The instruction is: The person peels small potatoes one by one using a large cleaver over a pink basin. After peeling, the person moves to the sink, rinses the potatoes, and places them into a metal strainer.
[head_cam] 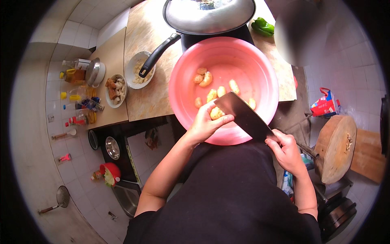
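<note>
My left hand [207,122] grips a small potato [217,113] over the near part of a large pink plastic basin [179,91]. In my right hand [283,149] is the handle of a wide-bladed cleaver [240,114]. Its dark blade slants up to the left across the basin, with the far end beside the held potato; whether they touch cannot be told. Several loose potatoes [207,79] lie in the basin beyond my hands. The blade covers part of the basin's floor.
Behind the basin stands a lidded pan [210,18], its black handle [161,53] reaching over a white bowl [132,71]. Another bowl [115,103] holds food pieces. Green peppers [262,27] lie at the back right. A round wooden chopping block [332,152] is at right, a sink [128,198] at left.
</note>
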Motion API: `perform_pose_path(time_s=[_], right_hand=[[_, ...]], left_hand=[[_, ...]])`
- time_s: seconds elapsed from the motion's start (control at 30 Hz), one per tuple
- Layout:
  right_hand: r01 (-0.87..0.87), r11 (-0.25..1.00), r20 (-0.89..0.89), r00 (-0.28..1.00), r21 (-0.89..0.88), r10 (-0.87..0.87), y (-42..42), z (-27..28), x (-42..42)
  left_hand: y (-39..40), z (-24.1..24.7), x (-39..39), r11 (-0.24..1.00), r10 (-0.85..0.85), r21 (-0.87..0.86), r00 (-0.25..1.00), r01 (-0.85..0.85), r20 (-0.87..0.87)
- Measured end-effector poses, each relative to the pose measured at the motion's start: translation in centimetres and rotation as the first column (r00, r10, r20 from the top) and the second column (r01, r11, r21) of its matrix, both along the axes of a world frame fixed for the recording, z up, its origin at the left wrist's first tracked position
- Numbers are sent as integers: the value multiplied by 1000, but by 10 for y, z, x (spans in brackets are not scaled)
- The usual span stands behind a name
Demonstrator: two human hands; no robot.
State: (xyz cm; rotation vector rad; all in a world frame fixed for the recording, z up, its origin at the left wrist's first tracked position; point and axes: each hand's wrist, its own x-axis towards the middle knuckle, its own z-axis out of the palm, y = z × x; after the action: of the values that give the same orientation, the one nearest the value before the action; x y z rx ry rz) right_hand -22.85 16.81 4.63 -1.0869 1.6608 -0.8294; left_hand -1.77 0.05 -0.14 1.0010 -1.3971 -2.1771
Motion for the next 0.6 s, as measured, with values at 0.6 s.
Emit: perform_pose_path(time_s=[0.6], right_hand=[[15, 1000, 40, 999, -2, -15, -2, -9, -5]], left_hand=[[-9, 1, 5, 837, -39, -499, 933, 227, 358]])
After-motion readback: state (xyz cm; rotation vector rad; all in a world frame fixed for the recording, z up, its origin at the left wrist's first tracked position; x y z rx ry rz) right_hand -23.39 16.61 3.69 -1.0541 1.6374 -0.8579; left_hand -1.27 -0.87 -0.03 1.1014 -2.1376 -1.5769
